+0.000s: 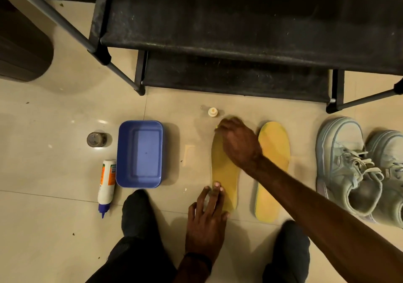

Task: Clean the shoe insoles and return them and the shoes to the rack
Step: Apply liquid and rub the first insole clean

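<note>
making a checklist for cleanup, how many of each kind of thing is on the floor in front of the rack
insoles: 2
shoes: 2
blue tub: 1
bottle lying down: 1
small jar: 1
small cream cap: 1
total: 8

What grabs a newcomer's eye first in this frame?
Two yellow insoles lie side by side on the floor at centre: the right hand presses the toe of the left insole while the left hand pins its heel; the right insole lies untouched. A blue tub sits left, pale sneakers right.
</note>
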